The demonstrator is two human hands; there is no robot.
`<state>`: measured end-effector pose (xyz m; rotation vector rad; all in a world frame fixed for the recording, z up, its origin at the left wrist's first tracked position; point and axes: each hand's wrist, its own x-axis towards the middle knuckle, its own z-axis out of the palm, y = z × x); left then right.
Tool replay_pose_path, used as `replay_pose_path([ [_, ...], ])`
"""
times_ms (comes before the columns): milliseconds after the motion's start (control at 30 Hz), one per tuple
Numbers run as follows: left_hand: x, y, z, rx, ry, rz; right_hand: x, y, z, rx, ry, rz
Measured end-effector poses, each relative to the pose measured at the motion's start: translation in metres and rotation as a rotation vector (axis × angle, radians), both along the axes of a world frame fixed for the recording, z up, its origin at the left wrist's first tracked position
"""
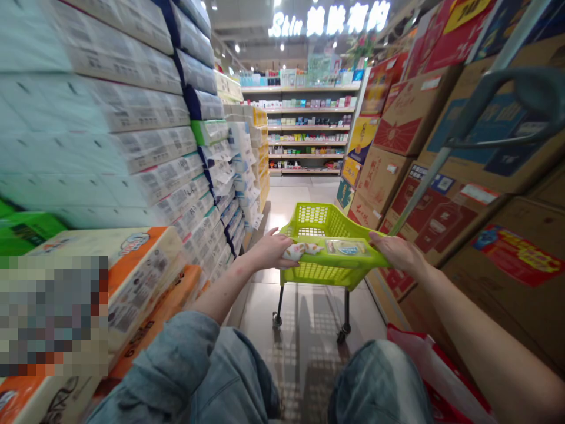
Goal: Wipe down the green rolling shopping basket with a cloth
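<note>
A lime-green shopping cart (324, 271) with a perforated plastic basket stands right ahead of me on dark legs with casters. My left hand (274, 250) grips the left end of its handle. A small white piece with a floral print (302, 251), perhaps a tissue packet or cloth, lies under or beside those fingers on the handle. At the handle's right end, my right hand (394, 250) is wrapped round the green bar. Between the hands, a label (346, 248) is set into the handle. Most of the basket's inside is hidden.
Stacked tissue packs (145, 112) wall the left side; cardboard boxes (441, 218) are piled on the right. A metal pole with a grey hook-like part (507, 100) leans over the boxes. A red bag (441, 371) lies low right. Product shelves (309, 128) stand at the aisle's end.
</note>
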<state>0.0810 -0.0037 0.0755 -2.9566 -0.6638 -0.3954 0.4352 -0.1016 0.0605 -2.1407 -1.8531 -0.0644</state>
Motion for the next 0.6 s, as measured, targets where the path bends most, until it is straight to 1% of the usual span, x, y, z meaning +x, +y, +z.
replay_pose_path([
  [67,0.003,0.000,-0.005,0.022,-0.030,-0.013,-0.006,-0.003,0.003,-0.030,0.014,-0.021],
  [167,0.006,-0.003,-0.008,0.022,-0.076,-0.042,-0.028,-0.008,0.010,0.046,0.060,-0.013],
  [200,0.007,-0.004,-0.009,0.019,-0.088,-0.047,-0.038,-0.009,0.013,0.083,0.074,0.033],
  [267,0.010,-0.009,-0.009,0.009,-0.107,-0.051,-0.062,-0.007,0.019,0.106,0.069,0.189],
  [333,0.014,-0.015,-0.009,-0.004,-0.126,-0.045,-0.085,-0.002,0.024,0.067,0.015,0.301],
  [367,0.016,-0.019,-0.010,-0.016,-0.139,-0.037,-0.095,0.002,0.026,0.029,-0.006,0.326],
  [433,0.019,-0.026,-0.011,-0.055,-0.178,-0.019,-0.111,0.008,0.030,-0.050,-0.040,0.330],
  [500,0.022,-0.033,-0.014,-0.121,-0.264,-0.002,-0.118,0.012,0.033,-0.105,-0.065,0.286],
  [600,0.024,-0.043,-0.022,-0.259,-0.510,0.026,-0.119,0.013,0.034,-0.124,-0.072,0.232],
])
